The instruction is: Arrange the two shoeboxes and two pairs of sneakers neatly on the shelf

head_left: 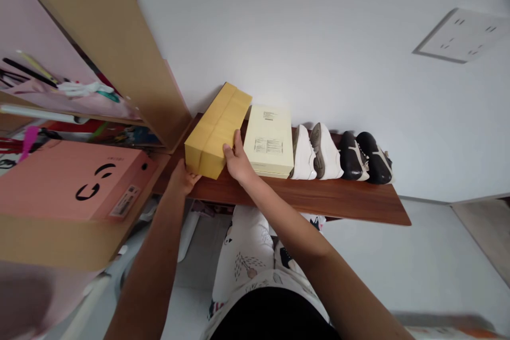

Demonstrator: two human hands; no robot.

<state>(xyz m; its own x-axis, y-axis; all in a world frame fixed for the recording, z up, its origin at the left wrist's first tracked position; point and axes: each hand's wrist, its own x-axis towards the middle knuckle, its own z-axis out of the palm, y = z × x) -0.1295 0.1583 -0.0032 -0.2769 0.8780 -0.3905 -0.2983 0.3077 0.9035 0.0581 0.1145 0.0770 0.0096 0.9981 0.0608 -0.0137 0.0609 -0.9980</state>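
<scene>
- Head view, hands: your left hand (pixel 184 177) cups the near left corner of the yellow box (pixel 217 130), fingers tucked beneath it; your right hand (pixel 238 161) presses flat against its right side, thumb on the top edge. Both hands are clasped on the box.
- Head view, box position: the yellow box sits at the left end of the wooden shelf (pixel 338 199), its far end tilted toward the wall (pixel 319 37), just beside the cream box (pixel 269 141).
- Head view, surroundings: white shoes (pixel 316 151) and black shoes (pixel 365 156) line the shelf to the right; a pink box (pixel 67 180) lies on the cabinet at left.
- Step in hand, as judged: handling the box at the shelf's end. Your next move calls for an even two-handed hold, clear of the cream box.
</scene>
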